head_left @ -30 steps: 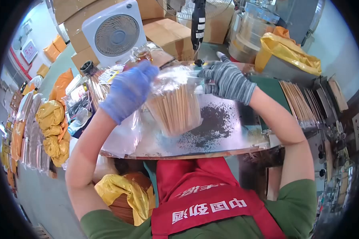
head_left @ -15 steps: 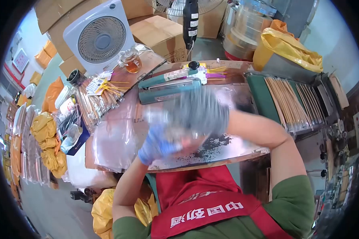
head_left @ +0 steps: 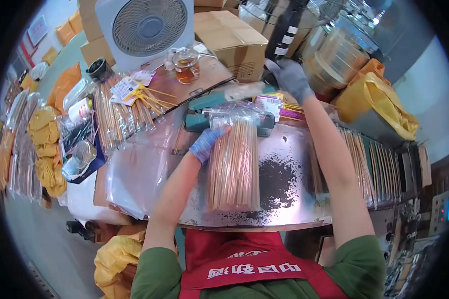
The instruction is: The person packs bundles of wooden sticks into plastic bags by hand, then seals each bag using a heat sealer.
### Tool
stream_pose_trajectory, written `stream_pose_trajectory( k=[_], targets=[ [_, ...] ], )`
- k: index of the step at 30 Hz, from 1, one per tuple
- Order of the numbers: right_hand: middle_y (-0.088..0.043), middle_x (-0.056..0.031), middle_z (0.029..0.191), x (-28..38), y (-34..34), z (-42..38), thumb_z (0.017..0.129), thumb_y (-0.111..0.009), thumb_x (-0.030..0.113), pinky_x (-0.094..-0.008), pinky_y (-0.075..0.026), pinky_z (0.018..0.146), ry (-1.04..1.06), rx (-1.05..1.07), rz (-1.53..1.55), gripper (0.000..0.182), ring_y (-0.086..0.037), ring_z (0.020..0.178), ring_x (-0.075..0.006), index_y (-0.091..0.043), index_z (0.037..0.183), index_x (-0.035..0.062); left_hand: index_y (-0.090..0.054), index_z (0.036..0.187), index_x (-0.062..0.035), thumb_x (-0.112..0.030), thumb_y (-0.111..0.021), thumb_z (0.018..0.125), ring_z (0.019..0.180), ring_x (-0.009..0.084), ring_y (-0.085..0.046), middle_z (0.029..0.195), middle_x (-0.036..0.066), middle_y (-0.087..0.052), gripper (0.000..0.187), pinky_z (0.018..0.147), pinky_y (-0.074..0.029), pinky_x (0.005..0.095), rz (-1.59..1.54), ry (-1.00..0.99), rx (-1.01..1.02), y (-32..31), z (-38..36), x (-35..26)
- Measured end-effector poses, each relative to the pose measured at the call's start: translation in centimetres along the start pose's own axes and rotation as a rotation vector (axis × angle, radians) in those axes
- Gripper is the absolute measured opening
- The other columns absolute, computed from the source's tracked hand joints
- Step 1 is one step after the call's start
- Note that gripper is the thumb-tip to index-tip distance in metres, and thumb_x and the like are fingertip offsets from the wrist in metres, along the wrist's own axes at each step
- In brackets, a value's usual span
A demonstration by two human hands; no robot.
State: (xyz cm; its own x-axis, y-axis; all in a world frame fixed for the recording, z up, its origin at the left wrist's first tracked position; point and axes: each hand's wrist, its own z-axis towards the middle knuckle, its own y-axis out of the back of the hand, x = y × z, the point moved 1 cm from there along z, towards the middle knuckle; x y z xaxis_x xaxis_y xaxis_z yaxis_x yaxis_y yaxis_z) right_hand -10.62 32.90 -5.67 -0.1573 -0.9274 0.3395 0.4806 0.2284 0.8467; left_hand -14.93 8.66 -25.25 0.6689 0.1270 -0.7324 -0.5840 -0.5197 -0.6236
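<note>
A clear plastic bag of thin wooden sticks (head_left: 234,167) lies upright in view on the worktable. My left hand (head_left: 208,143), in a blue-and-white glove, is closed on its upper left side. The bag's top end reaches the teal heat sealer (head_left: 197,122), whose long arm (head_left: 209,100) stands raised over the base. My right hand (head_left: 290,79), in a grey glove, is at the right end of that arm, fingers stretched out around the black knob (head_left: 270,80).
Bagged sticks lie at left (head_left: 117,109) and right (head_left: 359,164). Flat plastic bags (head_left: 134,172) sit left of my left forearm. Behind are a glass of tea (head_left: 186,72), a box fan (head_left: 151,27) and a cardboard box (head_left: 234,42). Labels with yellow ties (head_left: 272,105) lie behind the sealer.
Both hands were blurred together over the table's middle; now they are apart. My right hand has moved up to the sealer's knob, and the stick bag lies in front of the sealer. The view has shifted.
</note>
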Motion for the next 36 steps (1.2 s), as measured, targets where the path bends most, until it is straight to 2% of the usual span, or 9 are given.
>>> stream_pose_trajectory(
  k=[4, 11, 19, 21, 23, 26, 29, 32, 36],
  targets=[
    [-0.064, -0.0213, 0.083, -10.1, -10.0, -8.0, 0.091, -0.051, 0.042, -0.04, -0.047, 0.07, -0.042, -0.143, 0.06, 0.038, -0.062, 0.078, -0.0371, -0.067, 0.094, 0.0074, -0.061, 0.11, -0.0019, -0.025, -0.073, 0.077, 0.09, 0.0179, -0.062, 0.102, 0.006, -0.064, 0.042, 0.082, -0.05, 0.0321, 0.02, 0.009, -0.043, 2.3, 0.3, -0.1],
    [-0.064, -0.0181, 0.098, -6.8, -8.6, -9.1, 0.093, -0.035, 0.048, -0.044, -0.046, 0.081, -0.399, -0.023, -0.008, 0.05, -0.06, 0.089, -0.0372, -0.065, 0.104, 0.0103, -0.061, 0.11, -0.0016, -0.026, -0.073, 0.077, 0.09, 0.0173, -0.062, 0.101, 0.006, -0.065, 0.042, 0.081, -0.05, 0.0318, 0.09, 0.003, -0.082, 2.0, -0.2, -0.3],
    [-0.064, -0.0142, 0.1, -6.9, -9.3, -9.8, 0.094, -0.03, 0.045, -0.0459, -0.046, 0.082, -0.254, -0.056, -0.067, 0.047, -0.061, 0.089, -0.0368, -0.062, 0.107, 0.0136, -0.058, 0.114, -0.0011, -0.023, -0.068, 0.082, 0.094, 0.0171, -0.061, 0.106, 0.007, -0.063, 0.041, 0.084, -0.049, 0.0307, 0.064, -0.016, -0.008, 2.1, 0.1, -0.1],
    [-0.057, -0.0201, 0.115, -8.1, -10.7, -10.3, 0.094, -0.028, 0.047, -0.0466, -0.045, 0.084, -0.264, 0.087, -0.138, 0.052, -0.058, 0.094, -0.04, -0.055, 0.117, 0.0096, -0.058, 0.116, -0.0013, -0.022, -0.067, 0.083, 0.094, 0.0172, -0.061, 0.108, 0.007, -0.062, 0.04, 0.085, -0.049, 0.0311, 0.103, -0.012, -0.008, 1.5, 0.1, -0.4],
    [-0.044, -0.0266, 0.129, -8.2, -15.0, -14.2, 0.092, -0.035, 0.051, -0.045, -0.042, 0.091, -0.179, -0.174, -0.269, 0.062, -0.051, 0.109, -0.0402, -0.035, 0.136, 0.0059, -0.057, 0.116, -0.0015, -0.02, -0.065, 0.084, 0.094, 0.0169, -0.061, 0.107, 0.005, -0.062, 0.037, 0.087, -0.048, 0.0313, -0.025, 0.04, 0.028, 0.9, -0.3, -0.7],
    [-0.011, -0.0232, 0.149, -2.0, -14.8, -24.4, 0.088, -0.054, 0.039, -0.0379, -0.016, 0.112, -0.013, 0.007, 0.776, 0.087, -0.01, 0.14, -0.0337, 0.003, 0.144, 0.0037, -0.059, 0.114, -0.0021, -0.024, -0.068, 0.081, 0.096, 0.016, -0.06, 0.106, 0.004, -0.062, 0.041, 0.087, -0.048, 0.0305, 0.149, -0.044, -0.085, -1.9, -2.8, -2.0],
    [-0.006, -0.0198, 0.152, 3.9, -11.8, -31.2, 0.071, -0.079, 0.035, -0.034, -0.011, 0.112, -0.039, 0.109, 1.194, 0.126, -0.01, 0.14, -0.0276, 0.021, 0.142, 0.0067, -0.06, 0.111, -0.0023, -0.028, -0.07, 0.078, 0.095, 0.0158, -0.059, 0.103, 0.004, -0.063, 0.043, 0.085, -0.047, 0.0288, 0.303, -0.125, -0.227, -5.1, -8.2, -2.3],
    [-0.011, -0.0164, 0.151, 6.8, -9.5, -33.8, 0.065, -0.084, 0.027, -0.034, -0.014, 0.111, -0.068, 0.162, 1.172, 0.128, -0.013, 0.138, -0.0234, 0.014, 0.145, 0.0077, -0.064, 0.098, -0.0013, -0.031, -0.064, 0.08, 0.074, 0.0075, -0.051, 0.084, -0.001, -0.061, 0.035, 0.065, -0.041, 0.0234, 0.709, -0.443, -0.349, -11.8, -16.8, -1.5],
    [-0.031, -0.0138, 0.142, 10.4, -8.1, -33.5, 0.063, -0.084, 0.032, -0.0363, -0.026, 0.108, -0.023, 0.357, 1.365, 0.11, -0.031, 0.131, -0.0247, -0.015, 0.144, 0.0008, -0.059, 0.115, 0.0002, -0.015, -0.062, 0.085, 0.096, 0.0148, -0.056, 0.1, 0.003, -0.063, 0.034, 0.084, -0.046, 0.0295, 0.482, -0.491, -0.56, -10.8, -26.5, 4.2]
  ],
)
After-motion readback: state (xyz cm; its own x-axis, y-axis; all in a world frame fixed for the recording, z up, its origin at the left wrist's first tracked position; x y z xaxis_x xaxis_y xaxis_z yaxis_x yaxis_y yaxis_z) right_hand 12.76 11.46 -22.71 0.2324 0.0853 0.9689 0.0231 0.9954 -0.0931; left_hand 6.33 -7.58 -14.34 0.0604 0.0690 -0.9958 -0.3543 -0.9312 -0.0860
